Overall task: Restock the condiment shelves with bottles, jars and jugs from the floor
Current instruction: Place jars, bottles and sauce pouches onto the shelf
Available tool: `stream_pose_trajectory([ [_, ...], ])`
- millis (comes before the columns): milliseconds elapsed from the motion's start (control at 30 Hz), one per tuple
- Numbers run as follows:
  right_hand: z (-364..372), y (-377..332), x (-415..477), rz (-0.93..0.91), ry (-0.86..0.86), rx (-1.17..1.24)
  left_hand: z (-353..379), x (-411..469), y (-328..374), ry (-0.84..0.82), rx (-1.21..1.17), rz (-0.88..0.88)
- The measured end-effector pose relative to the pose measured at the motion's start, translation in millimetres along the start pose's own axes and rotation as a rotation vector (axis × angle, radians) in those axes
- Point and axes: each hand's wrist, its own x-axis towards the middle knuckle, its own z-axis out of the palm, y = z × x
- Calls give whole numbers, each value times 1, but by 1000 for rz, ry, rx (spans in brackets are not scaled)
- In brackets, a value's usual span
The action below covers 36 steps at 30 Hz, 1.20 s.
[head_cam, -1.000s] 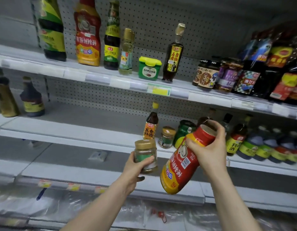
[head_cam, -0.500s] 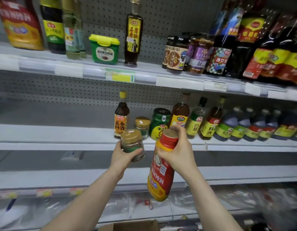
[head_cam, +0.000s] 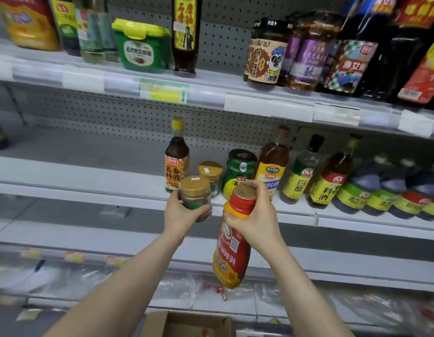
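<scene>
Both forearms extended forward. Left hand [head_cam: 180, 216] grips jar [head_cam: 195, 190]; right hand [head_cam: 257, 220] grips bottle [head_cam: 231, 254] at its neck.

1. The left hand [head_cam: 180, 215] grips a gold-lidded jar [head_cam: 195, 198] at the middle shelf's [head_cam: 77, 181] front edge.
2. The right hand [head_cam: 257, 220] holds a red-capped bottle [head_cam: 231, 259] by its neck, upright, in front of that edge.
3. A second jar [head_cam: 211, 173] stands on the shelf, just behind.
</scene>
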Motion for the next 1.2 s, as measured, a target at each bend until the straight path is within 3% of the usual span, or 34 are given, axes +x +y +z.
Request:
stream_pose_trajectory([
  [200,1,8,8,18,11,2,26,11,2,91,83,108],
  [533,-9,19,17,21,25,-30,59,27,-7,208,161,109],
  [700,-10,27,19,33,17,-45,59,43,-10,75,158,91],
  [833,-6,31,18,50,4,-37,38,46,-24,-149,20,26],
  [900,-1,32,16,59,-9,-35,28,50,-29,-182,-46,-7],
  [1200,14,28,10,54,-35,-41,42,34,-20,50,206,94],
])
